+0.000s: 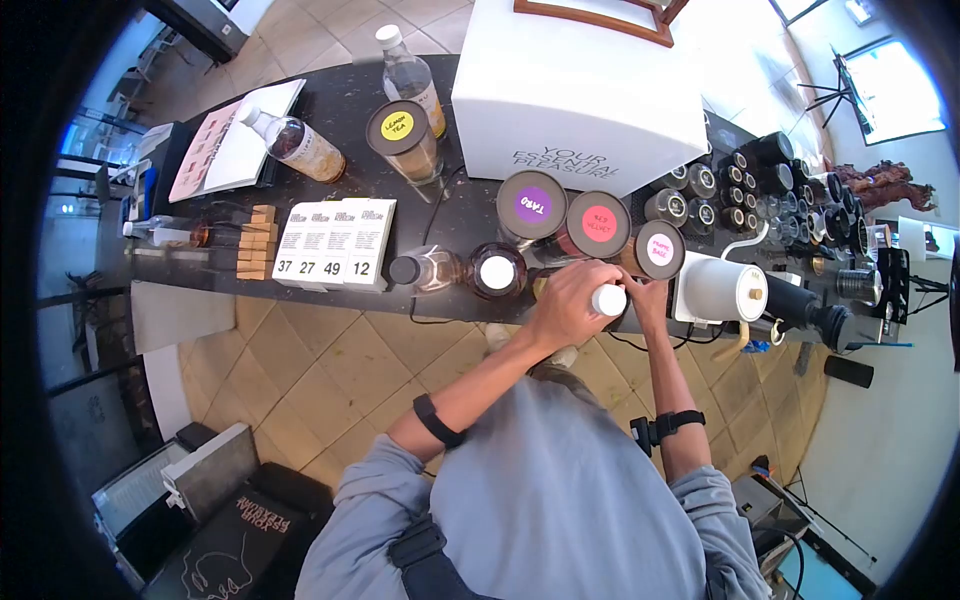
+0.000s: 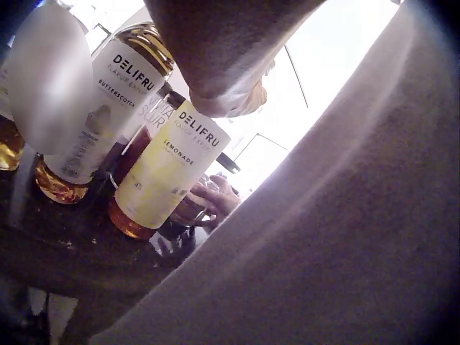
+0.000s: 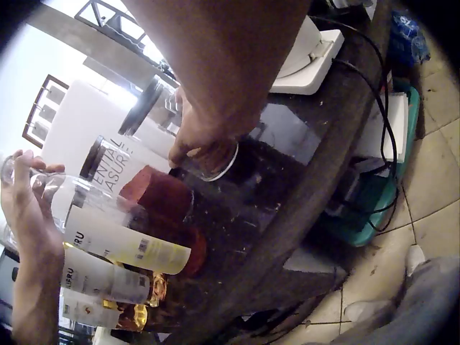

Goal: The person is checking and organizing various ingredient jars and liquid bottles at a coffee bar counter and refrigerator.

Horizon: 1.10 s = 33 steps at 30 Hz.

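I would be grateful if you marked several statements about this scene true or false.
1. The left hand holds the Lemonade bottle. True.
2. The right hand holds a second bottle. False: it holds a lidded jar.
3. The number cards show 37, 27, 49 and 12. True.
4. In the head view, the white kettle stands left of the Red Velvet jar. False: it stands to the right.
5. The Lemon Tea label is yellow. True.
6. The Taro label is green. False: it is purple.
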Each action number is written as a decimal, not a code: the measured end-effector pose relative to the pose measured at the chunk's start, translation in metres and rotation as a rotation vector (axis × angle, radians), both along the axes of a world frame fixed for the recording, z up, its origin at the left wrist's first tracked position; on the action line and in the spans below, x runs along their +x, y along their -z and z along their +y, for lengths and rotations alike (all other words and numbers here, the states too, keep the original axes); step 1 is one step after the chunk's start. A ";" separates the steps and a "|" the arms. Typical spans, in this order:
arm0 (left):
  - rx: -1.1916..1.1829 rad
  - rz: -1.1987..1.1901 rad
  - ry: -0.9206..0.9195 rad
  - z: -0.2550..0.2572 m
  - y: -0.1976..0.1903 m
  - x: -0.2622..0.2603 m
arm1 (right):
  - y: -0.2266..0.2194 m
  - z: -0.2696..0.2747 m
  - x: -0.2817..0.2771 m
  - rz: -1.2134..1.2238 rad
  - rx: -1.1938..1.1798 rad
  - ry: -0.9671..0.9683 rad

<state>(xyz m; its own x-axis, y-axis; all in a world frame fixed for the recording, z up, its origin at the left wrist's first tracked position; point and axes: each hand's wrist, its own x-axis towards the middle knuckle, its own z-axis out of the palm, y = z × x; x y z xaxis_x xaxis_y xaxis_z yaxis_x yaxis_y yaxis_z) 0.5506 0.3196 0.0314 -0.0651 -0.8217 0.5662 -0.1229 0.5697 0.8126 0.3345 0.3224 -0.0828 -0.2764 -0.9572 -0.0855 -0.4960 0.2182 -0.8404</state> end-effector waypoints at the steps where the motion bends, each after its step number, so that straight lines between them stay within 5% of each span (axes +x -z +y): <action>1: -0.047 0.016 -0.010 0.001 0.002 -0.001 | 0.000 0.001 0.000 0.035 -0.026 0.016; 7: -0.249 -0.132 0.006 0.005 0.016 0.003 | -0.005 0.003 0.006 -0.077 -0.063 -0.035; 9: -0.225 -0.178 0.021 0.007 0.018 0.004 | 0.002 0.007 0.001 0.028 0.184 -0.021; 11: -0.250 -0.119 0.005 0.006 0.023 0.001 | 0.042 0.013 -0.014 0.142 0.084 -0.055; 15: -0.272 -0.116 0.005 0.007 0.020 0.001 | 0.033 0.019 -0.004 -0.013 0.006 -0.003; 18: -0.297 -0.109 -0.056 0.007 0.027 -0.004 | 0.018 0.036 0.002 0.149 0.017 0.096; 19: -0.262 -0.081 -0.052 0.006 0.038 0.000 | 0.030 0.040 0.006 0.243 -0.207 0.125; 21: -0.381 -0.083 -0.114 0.007 0.025 -0.013 | 0.006 0.054 -0.006 0.336 -0.292 0.115; 24: -0.289 -0.228 -0.240 0.022 0.012 -0.006 | 0.010 0.087 -0.001 -0.020 -0.129 0.173; 26: -0.261 -0.361 -0.362 0.036 0.003 0.019 | 0.013 0.106 0.008 -0.083 -0.025 0.005; 29: -0.559 -0.212 -0.255 0.042 -0.019 -0.022 | 0.022 0.155 -0.055 -0.149 0.079 -0.174; 33: -0.597 -0.183 -0.104 0.071 -0.037 -0.047 | 0.060 0.240 -0.121 -0.025 0.288 -0.325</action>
